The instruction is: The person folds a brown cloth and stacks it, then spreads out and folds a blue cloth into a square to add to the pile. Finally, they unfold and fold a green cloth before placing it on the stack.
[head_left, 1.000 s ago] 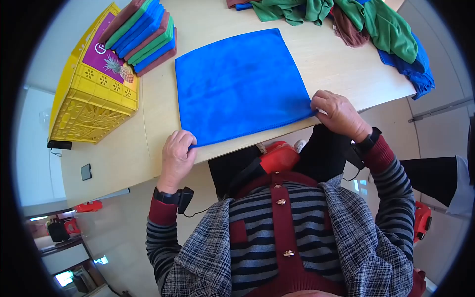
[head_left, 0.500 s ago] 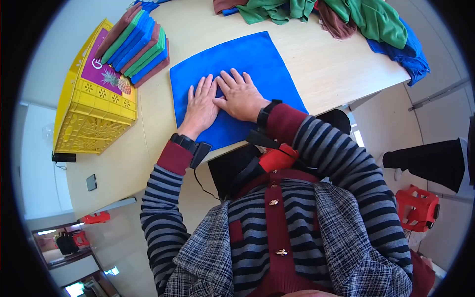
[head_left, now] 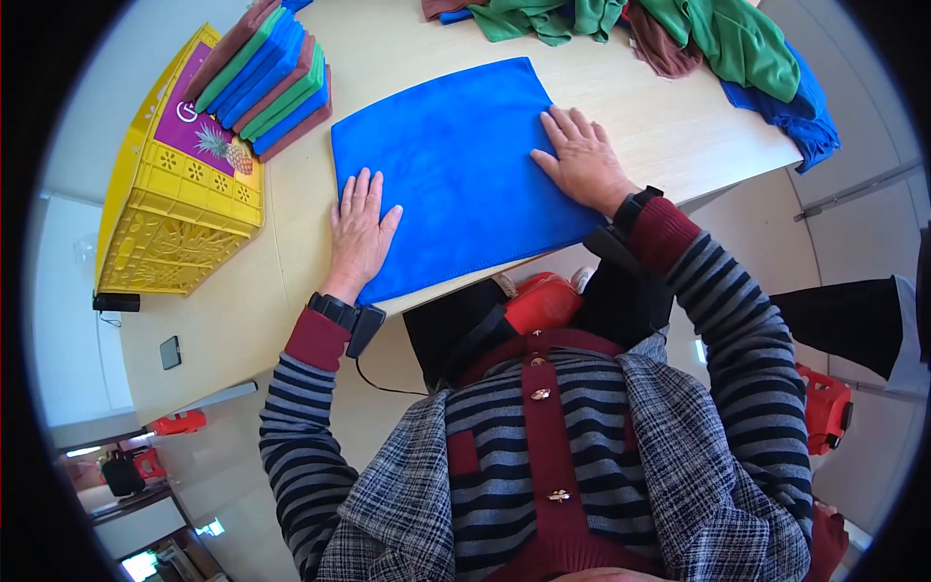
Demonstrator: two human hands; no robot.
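A blue cloth (head_left: 456, 175) lies spread flat on the table in front of me, its near edge close to the table's front edge. My left hand (head_left: 361, 233) rests on the cloth's left edge, palm down, fingers stretched out. Over the right edge of the cloth lies my right hand (head_left: 582, 160), also flat, with the thumb apart from the fingers. Neither hand holds anything. Faint wrinkles show in the cloth between the hands.
A stack of folded brown, green and blue cloths (head_left: 267, 82) stands by a yellow plastic crate (head_left: 184, 223) on the left. Loose green cloths (head_left: 747, 48) and others heap at the far right. A phone (head_left: 171, 352) lies near the left edge of the table (head_left: 669, 126).
My hands have slid apart from the cloth's middle, the left one to the left edge and the right one to the right edge. The cloth stays flat.
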